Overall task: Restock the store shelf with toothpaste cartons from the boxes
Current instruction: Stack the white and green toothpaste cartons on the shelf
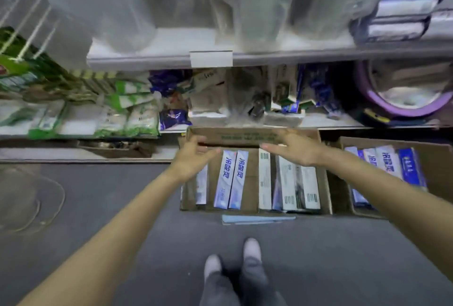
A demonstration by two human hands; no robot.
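Observation:
An open cardboard box (250, 136) sits on the floor under the shelf, holding blue-and-white toothpaste cartons (231, 178) and white cartons (296, 188) lying on edge. My left hand (193, 158) hovers over the box's left side, fingers apart, holding nothing. My right hand (291, 147) reaches over the box's far right part, fingers spread and empty. A second box (438, 158) at the right holds more blue and white cartons (384, 158). The low shelf (326, 123) behind the box is crowded with blurred packages.
Green-and-white packs (105, 119) fill the lower shelf at left. A purple-rimmed basin (402, 92) sits at right. The upper shelf (157, 59) carries clear wrapped goods and a white price tag (210, 58). A flat blue carton (257, 219) lies on the dark floor before the box; my feet (232, 259) are below.

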